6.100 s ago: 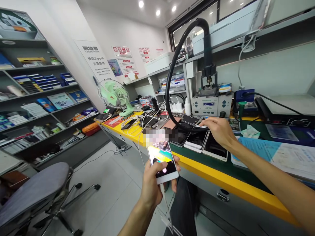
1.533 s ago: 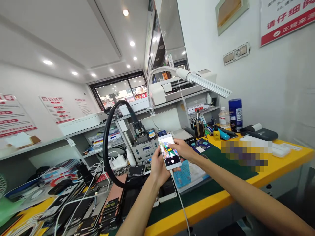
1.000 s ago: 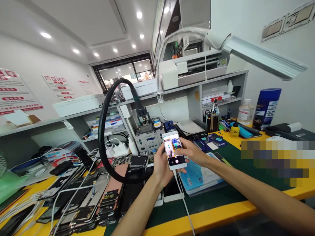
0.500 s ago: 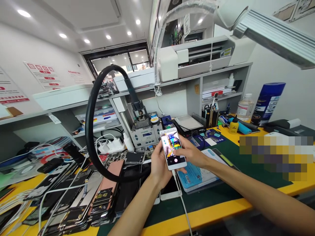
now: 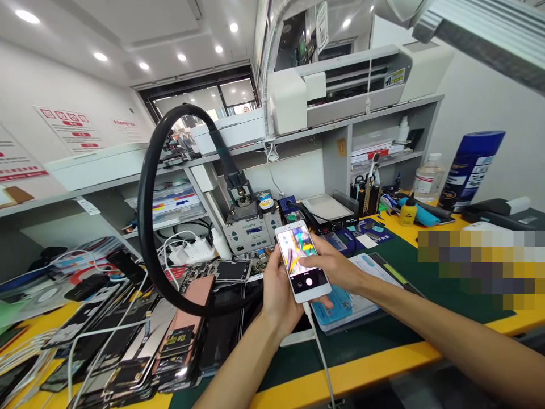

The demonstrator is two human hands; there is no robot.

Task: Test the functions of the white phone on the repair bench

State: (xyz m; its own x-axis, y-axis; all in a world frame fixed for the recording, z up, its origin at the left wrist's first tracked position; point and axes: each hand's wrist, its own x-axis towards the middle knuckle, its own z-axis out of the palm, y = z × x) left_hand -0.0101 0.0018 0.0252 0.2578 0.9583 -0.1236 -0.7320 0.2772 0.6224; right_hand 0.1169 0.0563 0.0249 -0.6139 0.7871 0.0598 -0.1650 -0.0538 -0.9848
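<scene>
A white smartphone [image 5: 313, 289] is held tilted above the bench, its screen lit with a camera view. My left hand [image 5: 276, 289] wraps around its left side and back. From the right, my right hand [image 5: 330, 264] grips the other edge, with the thumb over the lower part of the screen and fingers behind. A white charging cable [image 5: 318, 346] runs from the phone's bottom end down past the bench edge. Beneath my hands lies another phone [image 5: 298, 339], mostly hidden. A blue and white plastic case [image 5: 353, 318] lies just right of it.
Stacked phone parts [image 5: 179, 335] cover the left of the bench. A thick black hose [image 5: 147, 227] loops up from a grey station [image 5: 251, 236]. A yellow bottle [image 5: 407, 214] and a blue spray can [image 5: 472, 170] stand at the right; a lamp [image 5: 489, 40] hangs overhead.
The phone and both hands have shifted slightly right and down in view. The picture on the phone's screen has changed. Both hands keep hold of the phone.
</scene>
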